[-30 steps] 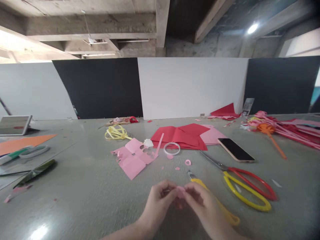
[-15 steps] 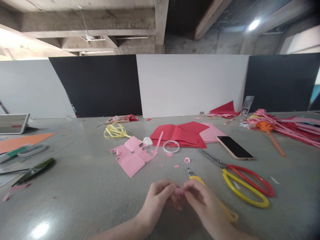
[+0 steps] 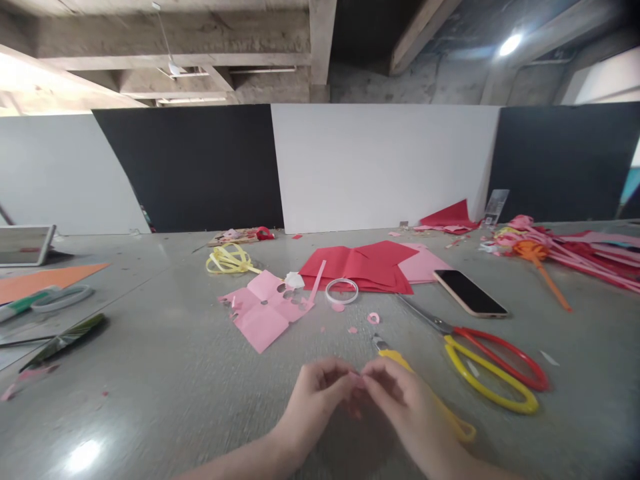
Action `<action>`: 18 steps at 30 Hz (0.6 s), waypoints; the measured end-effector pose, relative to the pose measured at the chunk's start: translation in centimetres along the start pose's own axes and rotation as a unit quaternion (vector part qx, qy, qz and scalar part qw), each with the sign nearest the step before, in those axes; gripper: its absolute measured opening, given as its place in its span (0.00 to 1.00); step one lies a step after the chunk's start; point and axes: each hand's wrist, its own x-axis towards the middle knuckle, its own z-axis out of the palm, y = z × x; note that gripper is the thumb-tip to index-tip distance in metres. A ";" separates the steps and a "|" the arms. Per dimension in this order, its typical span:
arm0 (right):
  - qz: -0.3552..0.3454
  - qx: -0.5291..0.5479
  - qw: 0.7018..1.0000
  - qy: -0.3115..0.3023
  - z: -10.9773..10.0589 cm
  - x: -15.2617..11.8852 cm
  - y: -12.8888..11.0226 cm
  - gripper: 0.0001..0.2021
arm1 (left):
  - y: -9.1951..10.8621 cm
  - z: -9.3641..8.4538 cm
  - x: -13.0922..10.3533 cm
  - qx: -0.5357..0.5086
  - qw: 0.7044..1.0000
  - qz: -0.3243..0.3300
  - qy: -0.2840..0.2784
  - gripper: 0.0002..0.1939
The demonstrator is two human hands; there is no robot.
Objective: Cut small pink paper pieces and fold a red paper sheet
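A small piece of pink paper [image 3: 357,380] is pinched between both sets of fingertips, low in the middle of the view. My left hand [image 3: 320,393] grips it from the left with thumb and fingers closed. From the other side my right hand [image 3: 400,397] pinches it, largely hiding its shape. Partly covered by the right hand lies a yellow-handled cutting tool [image 3: 395,357], its metal tip pointing away. Beyond the hands are a pink paper ring [image 3: 373,319], a roll of clear tape [image 3: 342,291] and a cut-up pink sheet [image 3: 265,307].
Scissors [image 3: 493,363] with red and yellow handles lie at right, below a phone [image 3: 470,293]. Red paper sheets [image 3: 350,267] and a yellow strip bundle [image 3: 230,259] sit farther back. Pink strips [image 3: 575,250] spread at far right. Another pair of scissors [image 3: 60,298] lies at left.
Both hands keep hold of the pink paper; the fingertips have come slightly closer together. The whole view has shifted a little, and the things on the table have not moved.
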 end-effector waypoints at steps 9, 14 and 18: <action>0.002 0.055 0.998 -0.028 0.2 0.2 0.4 0.07 | -0.3 -0.1 0.1 0.023 1.000 0.009 0.014 0.14; 0.039 0.058 0.996 -0.062 0.2 0.1 0.6 0.12 | 0.1 0.0 -0.1 0.041 0.999 0.014 0.018 0.14; 0.051 0.068 0.995 -0.058 0.2 0.0 0.4 0.14 | 0.2 0.0 -0.1 0.047 0.999 0.019 0.019 0.14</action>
